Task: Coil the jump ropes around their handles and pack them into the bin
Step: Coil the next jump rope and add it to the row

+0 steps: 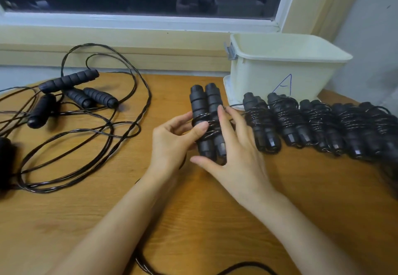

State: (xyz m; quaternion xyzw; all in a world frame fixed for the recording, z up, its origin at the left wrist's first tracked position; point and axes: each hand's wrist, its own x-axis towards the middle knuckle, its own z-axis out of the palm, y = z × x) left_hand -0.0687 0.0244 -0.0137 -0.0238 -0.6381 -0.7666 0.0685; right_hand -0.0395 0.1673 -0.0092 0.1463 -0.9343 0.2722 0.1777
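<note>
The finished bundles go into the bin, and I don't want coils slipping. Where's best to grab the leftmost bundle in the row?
Grip the leftmost bundle across its rope-wound middle, coming from above. It lies flat, handles side by side, with a neighbouring bundle tight on its right; a top pinch likely pins the coils.

One pair of handles sits in the grip. Right of the grip lie five coiled bundles and one bin. Left of it lie four loose handles, plus one dark shape too blurred to name.
</note>
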